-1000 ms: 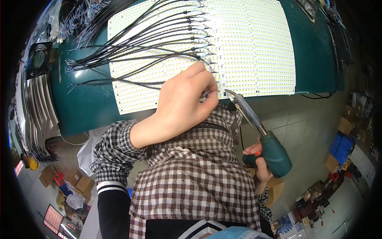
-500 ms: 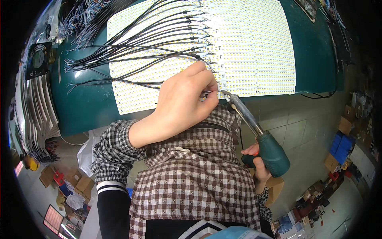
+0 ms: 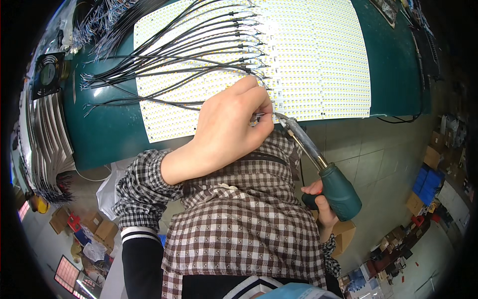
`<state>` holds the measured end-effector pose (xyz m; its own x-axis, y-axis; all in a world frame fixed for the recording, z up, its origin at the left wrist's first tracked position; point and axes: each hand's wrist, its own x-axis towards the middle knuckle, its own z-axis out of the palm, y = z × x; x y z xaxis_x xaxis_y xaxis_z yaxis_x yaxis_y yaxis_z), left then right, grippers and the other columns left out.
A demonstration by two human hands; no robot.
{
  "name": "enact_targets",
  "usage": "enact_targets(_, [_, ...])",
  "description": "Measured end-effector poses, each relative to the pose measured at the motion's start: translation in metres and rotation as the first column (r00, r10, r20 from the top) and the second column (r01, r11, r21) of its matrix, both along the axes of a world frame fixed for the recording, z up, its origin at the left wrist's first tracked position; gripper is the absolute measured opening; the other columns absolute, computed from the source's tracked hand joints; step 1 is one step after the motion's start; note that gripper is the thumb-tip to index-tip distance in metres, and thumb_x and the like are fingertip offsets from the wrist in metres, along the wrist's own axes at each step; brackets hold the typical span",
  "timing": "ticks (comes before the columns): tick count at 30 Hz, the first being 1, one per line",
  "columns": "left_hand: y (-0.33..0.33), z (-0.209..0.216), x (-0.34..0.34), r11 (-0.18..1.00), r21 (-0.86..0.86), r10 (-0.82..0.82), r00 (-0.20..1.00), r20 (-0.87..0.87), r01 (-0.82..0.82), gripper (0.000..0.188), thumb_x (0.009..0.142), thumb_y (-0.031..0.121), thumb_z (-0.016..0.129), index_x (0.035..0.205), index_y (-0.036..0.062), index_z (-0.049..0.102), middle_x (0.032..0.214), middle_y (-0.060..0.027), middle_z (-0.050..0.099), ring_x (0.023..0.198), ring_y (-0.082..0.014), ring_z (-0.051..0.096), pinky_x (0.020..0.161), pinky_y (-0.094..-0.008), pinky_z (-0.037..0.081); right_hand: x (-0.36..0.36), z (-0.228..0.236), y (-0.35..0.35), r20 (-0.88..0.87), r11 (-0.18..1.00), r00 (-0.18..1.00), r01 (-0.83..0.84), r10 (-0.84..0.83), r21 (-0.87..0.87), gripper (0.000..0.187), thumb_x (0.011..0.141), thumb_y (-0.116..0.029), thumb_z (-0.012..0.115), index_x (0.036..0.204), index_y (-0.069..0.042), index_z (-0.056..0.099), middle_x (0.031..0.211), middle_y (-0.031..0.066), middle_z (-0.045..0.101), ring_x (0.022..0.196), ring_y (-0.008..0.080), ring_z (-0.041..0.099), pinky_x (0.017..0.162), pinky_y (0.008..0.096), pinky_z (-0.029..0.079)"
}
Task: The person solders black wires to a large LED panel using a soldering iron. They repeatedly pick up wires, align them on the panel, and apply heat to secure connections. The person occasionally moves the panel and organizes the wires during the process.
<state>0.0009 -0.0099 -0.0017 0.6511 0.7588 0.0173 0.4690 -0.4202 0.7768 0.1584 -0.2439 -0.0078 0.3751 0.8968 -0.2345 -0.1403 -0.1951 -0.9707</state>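
Observation:
My left hand (image 3: 230,119) is pinched over the near part of a white LED panel (image 3: 343,65) dotted with yellow chips. Between its thumb and fingers is the end of a black cable (image 3: 184,105), mostly hidden by the hand. In my right hand (image 3: 326,212) is a dark green soldering gun (image 3: 341,193), gripped by its handle. Its metal tip reaches up and left to the panel's near edge, close beside my left fingertips. Several black cables (image 3: 199,45) lie across the panel's left half, their thin wires ending along a row near its middle.
Beneath the panel is a green table (image 3: 109,132). At its left stand a black fan (image 3: 49,74) and a stack of white strips (image 3: 45,134). Bundled wires (image 3: 104,25) lie at the back left. Cardboard boxes (image 3: 105,231) and blue bins (image 3: 425,184) are on the floor.
The soldering gun has shifted slightly left, its tip now nearer my left fingertips. My left hand keeps its pinch in the same place.

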Motion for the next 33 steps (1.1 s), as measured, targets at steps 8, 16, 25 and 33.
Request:
enact_targets(8, [0.000,-0.001,-0.001,1.000,0.002,0.001,1.000,-0.001,-0.001,0.007,0.072,0.008,0.065,0.072,0.0058,0.059,0.075,-0.0080,0.054,0.065,-0.0287,0.058,0.057,-0.0388,0.046,-0.003,0.005,0.005,0.069,0.998,0.996,0.056,-0.055,-0.003,0.056,0.090,-0.035,0.060,0.115,0.014,0.050,0.090,0.0177,0.063,0.078,0.0251,0.065,0.075,0.0363,0.056])
enact_targets(16, [-0.002,-0.003,0.000,1.000,-0.011,0.000,1.000,0.008,0.001,0.007,0.072,0.008,0.065,0.073,0.0059,0.059,0.076,-0.0080,0.055,0.066,-0.0291,0.059,0.057,-0.0392,0.046,0.002,0.004,0.004,0.036,0.991,0.992,0.119,-0.121,0.057,0.059,0.091,-0.037,0.058,0.119,0.015,0.048,0.091,0.0167,0.061,0.080,0.0245,0.064,0.067,0.0333,0.057])
enact_targets(25, [-0.006,0.001,0.000,0.999,0.037,-0.007,1.000,-0.028,0.008,0.008,0.073,0.006,0.067,0.076,0.0054,0.059,0.076,-0.0073,0.056,0.065,-0.0248,0.059,0.058,-0.0342,0.048,0.080,0.000,0.085,-0.689,0.905,0.718,0.354,-0.101,0.236,0.058,0.094,-0.046,0.055,0.120,0.005,0.048,0.078,0.0035,0.047,0.069,0.0157,0.050,0.059,0.0286,0.054])
enact_targets(33, [0.026,0.054,-0.099,0.996,0.087,-0.021,0.987,-0.161,0.035,0.040,0.069,-0.003,0.069,0.107,0.0079,0.060,0.107,-0.0094,0.057,0.081,-0.0239,0.063,0.065,-0.0310,0.052,0.123,-0.018,0.140,-0.809,0.884,0.588,0.390,-0.024,0.257,0.049,0.092,-0.041,0.061,0.117,0.001,0.052,0.083,0.0061,0.060,0.080,0.0187,0.061,0.098,0.0453,0.048])
